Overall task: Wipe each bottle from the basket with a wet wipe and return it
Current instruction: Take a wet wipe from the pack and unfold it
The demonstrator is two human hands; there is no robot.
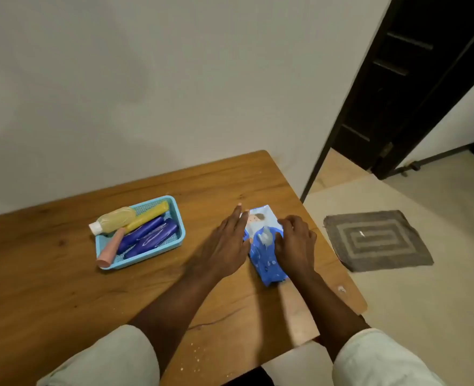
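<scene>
A light blue basket (178,218) sits on the wooden table (63,288), left of centre. In it lie a clear yellowish bottle with a white cap (113,221), a yellow tube (149,215), two dark blue bottles (149,236) and a pink one (110,250) sticking over the front rim. A blue wet-wipe pack (266,257) lies to the right of the basket. My left hand (227,243) rests flat against the pack's left side, fingers straight. My right hand (295,240) is on the pack's right side, its fingers curled at a white wipe tip (266,236) poking from the top.
The table stands against a white wall. Its right edge is close to the pack. A grey mat (378,240) lies on the tiled floor to the right. A dark door (414,79) stands open at the back right. Small crumbs dot the table's near edge.
</scene>
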